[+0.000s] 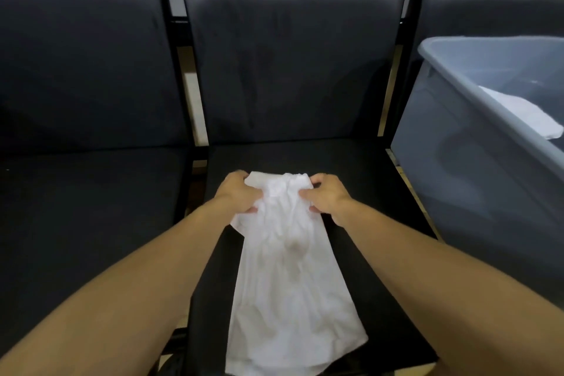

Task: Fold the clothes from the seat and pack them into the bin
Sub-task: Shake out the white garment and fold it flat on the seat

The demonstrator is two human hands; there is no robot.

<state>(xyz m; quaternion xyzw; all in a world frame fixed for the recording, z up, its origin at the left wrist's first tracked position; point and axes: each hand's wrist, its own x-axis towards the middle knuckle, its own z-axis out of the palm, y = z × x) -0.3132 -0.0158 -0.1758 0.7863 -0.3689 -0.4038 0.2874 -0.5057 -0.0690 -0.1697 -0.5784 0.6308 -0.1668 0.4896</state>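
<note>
Fingers of the left hand [236, 194] and right hand [328, 197] pinch the shirt's [290, 284] far end, mid-frame on the seat [381, 192]; fold evenly toward the near hem, then bin [488, 119] at right.

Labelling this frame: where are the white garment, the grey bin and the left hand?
white garment [290, 290], head view, middle of cloth.
grey bin [476, 119], head view, near rim.
left hand [236, 192], head view, back of hand.

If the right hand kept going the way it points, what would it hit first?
Probably the seat backrest. The right hand, gripping the white garment, points forward over bare seat; depth is uncertain.
</note>
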